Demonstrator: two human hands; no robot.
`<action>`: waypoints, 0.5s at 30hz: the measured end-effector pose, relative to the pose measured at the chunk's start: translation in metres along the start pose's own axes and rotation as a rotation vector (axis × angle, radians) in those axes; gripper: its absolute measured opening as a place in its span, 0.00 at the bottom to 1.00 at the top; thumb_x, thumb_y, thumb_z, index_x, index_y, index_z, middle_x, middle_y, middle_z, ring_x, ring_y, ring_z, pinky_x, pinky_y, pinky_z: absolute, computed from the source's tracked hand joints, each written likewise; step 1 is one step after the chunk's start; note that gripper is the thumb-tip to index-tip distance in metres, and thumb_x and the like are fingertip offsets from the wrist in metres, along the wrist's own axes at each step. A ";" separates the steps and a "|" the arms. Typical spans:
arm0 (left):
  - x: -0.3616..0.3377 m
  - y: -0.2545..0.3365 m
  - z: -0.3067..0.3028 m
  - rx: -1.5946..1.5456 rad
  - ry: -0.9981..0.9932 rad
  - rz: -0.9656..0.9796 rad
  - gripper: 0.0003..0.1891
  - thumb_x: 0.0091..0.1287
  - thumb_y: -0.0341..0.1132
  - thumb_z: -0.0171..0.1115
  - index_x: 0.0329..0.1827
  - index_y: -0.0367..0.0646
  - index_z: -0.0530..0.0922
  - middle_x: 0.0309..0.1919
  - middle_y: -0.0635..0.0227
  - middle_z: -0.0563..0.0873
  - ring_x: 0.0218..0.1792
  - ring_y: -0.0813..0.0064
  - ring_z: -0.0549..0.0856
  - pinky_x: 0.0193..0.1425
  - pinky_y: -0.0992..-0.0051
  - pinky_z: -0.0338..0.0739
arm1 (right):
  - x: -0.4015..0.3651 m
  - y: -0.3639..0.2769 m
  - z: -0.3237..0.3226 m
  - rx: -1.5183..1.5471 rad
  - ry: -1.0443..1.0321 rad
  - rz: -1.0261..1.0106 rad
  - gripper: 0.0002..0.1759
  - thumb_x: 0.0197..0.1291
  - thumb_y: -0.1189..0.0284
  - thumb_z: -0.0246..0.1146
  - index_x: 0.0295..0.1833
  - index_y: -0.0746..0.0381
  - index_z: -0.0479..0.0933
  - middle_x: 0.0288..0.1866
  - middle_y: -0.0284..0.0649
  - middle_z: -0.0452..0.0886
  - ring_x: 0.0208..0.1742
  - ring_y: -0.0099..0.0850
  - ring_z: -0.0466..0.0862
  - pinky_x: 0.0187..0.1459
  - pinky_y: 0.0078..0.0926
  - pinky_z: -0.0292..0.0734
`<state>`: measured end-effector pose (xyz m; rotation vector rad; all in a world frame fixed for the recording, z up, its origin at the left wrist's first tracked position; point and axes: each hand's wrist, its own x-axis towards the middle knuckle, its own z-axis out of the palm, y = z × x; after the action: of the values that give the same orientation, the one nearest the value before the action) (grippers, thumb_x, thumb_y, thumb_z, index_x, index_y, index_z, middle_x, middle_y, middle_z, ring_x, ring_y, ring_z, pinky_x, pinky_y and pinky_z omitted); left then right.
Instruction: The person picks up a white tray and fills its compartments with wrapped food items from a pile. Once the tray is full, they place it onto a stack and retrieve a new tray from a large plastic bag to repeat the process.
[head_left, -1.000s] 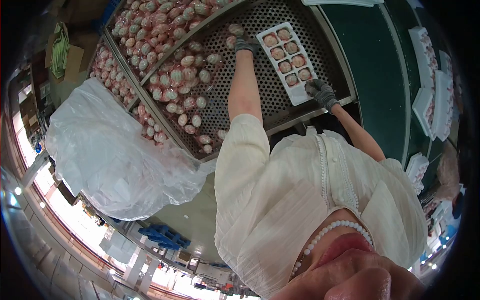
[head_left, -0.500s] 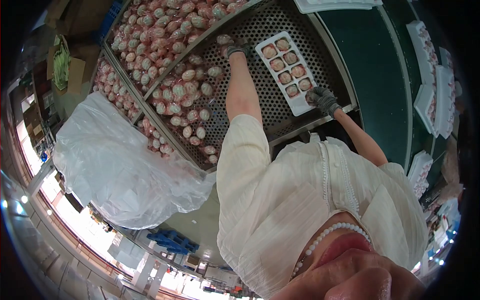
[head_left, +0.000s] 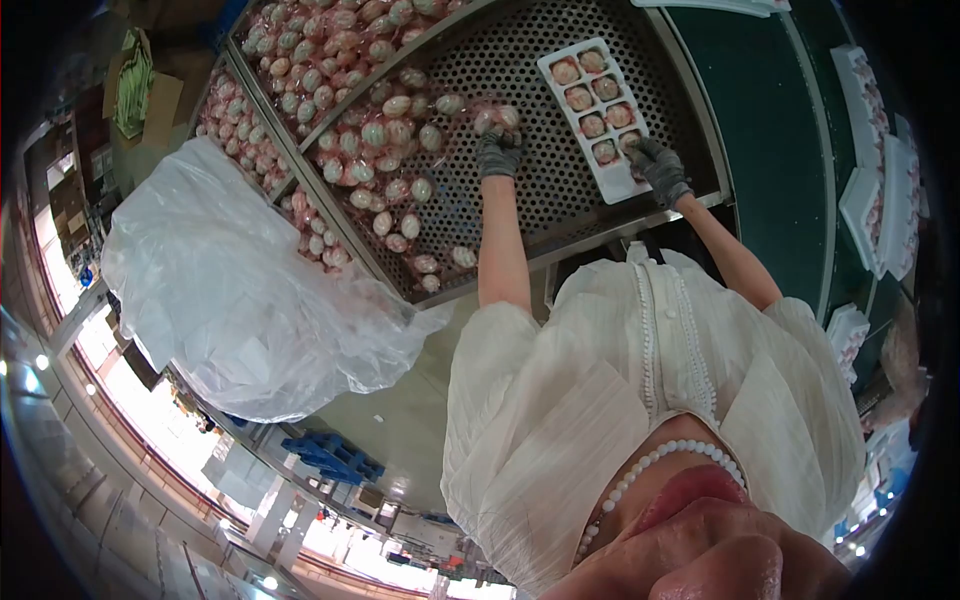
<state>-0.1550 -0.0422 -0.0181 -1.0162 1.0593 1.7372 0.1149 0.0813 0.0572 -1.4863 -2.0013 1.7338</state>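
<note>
My left hand (head_left: 500, 155), in a grey glove, is over the perforated metal tray table (head_left: 545, 230). Its fingers are closed round the near side of round, film-wrapped pieces (head_left: 499, 118), whitish with red. To its left lies a loose heap of the same wrapped pieces (head_left: 375, 135). On the right stands a long white compartment tray (head_left: 615, 190) with pieces in several cells. My right hand (head_left: 661, 172), gloved in grey too, has curled fingers over the tray's near right edge, beside a piece (head_left: 630, 139) in a cell. What its fingertips grip is hidden.
Metal dividers (head_left: 330, 115) separate bins filled with more wrapped pieces (head_left: 320, 65). A large clear plastic sheet (head_left: 240, 300) hangs at the left. Right of the table runs a green belt (head_left: 765, 170), with filled white trays (head_left: 870, 190) beyond. An open carton (head_left: 163, 105) stands far left.
The view has shifted, so the table appears higher and further right. My left hand has drawn back towards me and right, with wrapped pieces at its fingers. My right hand stays at the tray.
</note>
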 end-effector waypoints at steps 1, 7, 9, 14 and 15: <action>-0.023 -0.001 -0.003 0.035 -0.062 0.066 0.11 0.54 0.28 0.51 0.41 0.45 0.71 0.24 0.68 0.73 0.17 0.76 0.68 0.25 0.72 0.67 | -0.004 -0.018 0.002 -0.005 -0.001 0.001 0.18 0.50 0.64 0.57 0.42 0.65 0.72 0.31 0.40 0.77 0.33 0.26 0.76 0.37 0.21 0.69; -0.113 -0.003 -0.008 0.098 -0.619 0.146 0.11 0.48 0.23 0.55 0.37 0.40 0.71 0.29 0.67 0.74 0.28 0.72 0.74 0.30 0.72 0.72 | -0.003 -0.081 0.033 0.225 -0.307 0.101 0.17 0.51 0.64 0.57 0.46 0.59 0.69 0.35 0.31 0.74 0.31 0.18 0.73 0.32 0.14 0.69; -0.133 -0.017 -0.009 0.144 -0.654 -0.032 0.10 0.46 0.23 0.55 0.33 0.40 0.73 0.30 0.66 0.75 0.31 0.71 0.75 0.35 0.71 0.73 | 0.000 -0.066 0.043 0.269 -0.370 -0.177 0.17 0.52 0.63 0.56 0.46 0.59 0.68 0.35 0.30 0.74 0.31 0.17 0.72 0.31 0.13 0.68; -0.161 -0.070 -0.022 0.150 -0.811 -0.340 0.10 0.49 0.27 0.55 0.36 0.43 0.72 0.34 0.66 0.76 0.35 0.70 0.76 0.41 0.71 0.73 | -0.043 -0.076 0.022 0.770 -0.597 0.155 0.19 0.53 0.59 0.55 0.48 0.58 0.66 0.37 0.31 0.73 0.36 0.16 0.72 0.31 0.12 0.70; -0.151 -0.081 -0.030 0.446 -0.719 -0.190 0.10 0.50 0.28 0.56 0.37 0.43 0.72 0.34 0.67 0.77 0.35 0.72 0.76 0.40 0.73 0.73 | -0.051 -0.071 0.012 0.505 -0.567 0.192 0.21 0.51 0.59 0.56 0.49 0.59 0.65 0.39 0.33 0.73 0.38 0.17 0.72 0.34 0.13 0.70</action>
<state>-0.0261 -0.0827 0.0915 -0.1678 0.7850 1.4375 0.0923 0.0461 0.1351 -1.1253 -1.4331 2.7207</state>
